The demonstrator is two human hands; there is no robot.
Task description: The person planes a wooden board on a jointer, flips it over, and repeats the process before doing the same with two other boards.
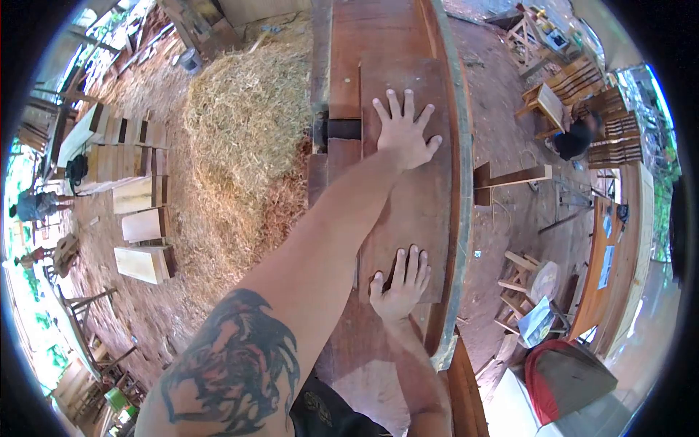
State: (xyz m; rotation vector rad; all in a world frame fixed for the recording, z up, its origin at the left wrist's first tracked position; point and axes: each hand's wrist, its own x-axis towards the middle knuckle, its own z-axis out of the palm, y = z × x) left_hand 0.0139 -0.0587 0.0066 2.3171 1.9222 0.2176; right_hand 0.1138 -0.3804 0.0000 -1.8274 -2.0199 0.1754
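A flat reddish-brown wooden board (408, 211) lies lengthwise on the bed (382, 33) of what looks like a jointer, close beside its long raised fence (456, 175). My left hand (404, 135) rests flat on the far part of the board, fingers spread and thumb out to the right. At the board's near end, my right hand (402, 288) lies with fingers stretched forward on top and its palm by the end edge. A dark gap (344, 129) in the bed shows just left of the board; whatever is under the board is hidden.
A large heap of wood shavings (247, 124) lies left of the machine. Stacked timber blocks (142, 264) stand farther left. To the right are wooden stools (518, 273), a red and grey covered item (568, 379) and a crouching person (579, 136). Another person (40, 206) is at far left.
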